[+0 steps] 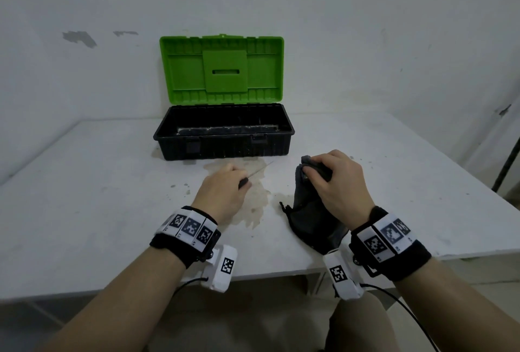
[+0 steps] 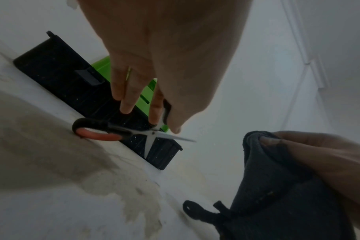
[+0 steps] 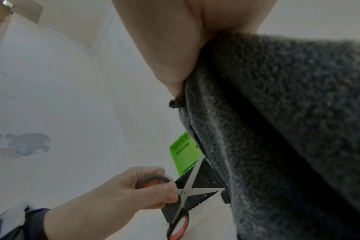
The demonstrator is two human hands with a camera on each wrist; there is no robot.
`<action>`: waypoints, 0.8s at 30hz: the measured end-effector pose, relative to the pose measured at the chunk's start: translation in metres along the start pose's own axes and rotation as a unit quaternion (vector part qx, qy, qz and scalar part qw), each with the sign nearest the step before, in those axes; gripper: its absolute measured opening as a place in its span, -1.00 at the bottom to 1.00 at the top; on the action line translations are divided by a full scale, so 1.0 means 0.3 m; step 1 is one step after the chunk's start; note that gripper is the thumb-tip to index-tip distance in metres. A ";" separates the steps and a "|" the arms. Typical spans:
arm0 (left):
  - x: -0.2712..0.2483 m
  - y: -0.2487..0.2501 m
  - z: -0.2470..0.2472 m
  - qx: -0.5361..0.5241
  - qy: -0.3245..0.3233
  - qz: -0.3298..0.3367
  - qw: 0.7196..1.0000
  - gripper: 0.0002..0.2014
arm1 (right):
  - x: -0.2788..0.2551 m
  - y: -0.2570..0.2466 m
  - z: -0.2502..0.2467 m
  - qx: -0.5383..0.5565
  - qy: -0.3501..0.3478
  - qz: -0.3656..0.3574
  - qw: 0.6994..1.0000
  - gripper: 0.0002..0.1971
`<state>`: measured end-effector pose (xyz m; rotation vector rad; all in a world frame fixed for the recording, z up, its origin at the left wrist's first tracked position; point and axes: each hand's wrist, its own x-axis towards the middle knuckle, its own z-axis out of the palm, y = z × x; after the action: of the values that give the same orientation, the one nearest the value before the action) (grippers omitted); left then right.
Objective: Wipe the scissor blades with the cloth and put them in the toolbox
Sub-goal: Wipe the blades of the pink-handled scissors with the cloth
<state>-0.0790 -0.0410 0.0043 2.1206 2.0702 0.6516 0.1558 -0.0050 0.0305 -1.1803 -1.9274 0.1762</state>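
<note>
The scissors have black and red handles and their blades stand apart in an X. My left hand grips one handle just above the table, with a thin blade pointing at the toolbox. In the right wrist view the scissors cross in front of the box. My right hand holds a bunched dark grey cloth, a short way right of the blades and apart from them. The black toolbox stands behind both hands, its green lid raised against the wall.
The white table has a brownish stain between my hands. A wall rises right behind the toolbox. A dark pole stands past the table's right edge. The table's front edge runs under my wrists.
</note>
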 end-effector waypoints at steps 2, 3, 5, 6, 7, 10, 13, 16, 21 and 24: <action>-0.003 0.008 0.004 0.012 -0.050 -0.002 0.999 -0.73 | -0.002 0.004 -0.003 0.002 0.001 0.002 1.000 -0.91; -0.005 0.010 0.007 0.017 -0.073 -0.001 0.997 -0.71 | -0.003 0.007 -0.005 0.002 0.001 0.002 1.000 -0.91; -0.012 0.010 0.014 0.038 -0.117 0.005 0.992 -0.69 | -0.006 0.013 -0.007 0.003 0.003 0.003 1.000 -0.91; -0.016 0.010 0.015 0.049 -0.136 0.007 0.989 -0.70 | -0.008 0.015 -0.008 0.004 0.004 0.004 1.000 -0.91; -0.020 0.009 0.016 0.057 -0.153 0.006 0.987 -0.71 | -0.010 0.019 -0.008 0.004 0.004 0.004 1.000 -0.91; -0.028 0.007 0.022 0.055 -0.194 -0.014 0.979 -0.69 | -0.016 0.026 -0.006 0.002 0.001 0.005 1.000 -0.91; -0.015 0.003 0.033 0.046 -0.190 -0.020 0.981 -0.68 | -0.016 0.027 -0.003 0.003 0.002 0.004 1.000 -0.91; 0.013 0.003 0.043 0.030 -0.143 -0.031 0.989 -0.76 | -0.015 0.028 0.000 0.007 0.000 0.006 1.000 -0.91; 0.053 -0.006 0.062 0.103 -0.162 -0.044 0.980 -0.72 | -0.020 0.029 0.000 0.010 -0.002 0.009 1.000 -0.91; 0.073 -0.021 0.082 0.130 -0.167 -0.069 0.975 -0.80 | -0.019 0.033 -0.003 0.012 -0.003 0.012 1.000 -0.91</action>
<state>-0.0761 -0.0139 -0.0154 2.0105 2.1753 0.0008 0.1642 -0.0045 0.0227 -1.1878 -1.9119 0.2160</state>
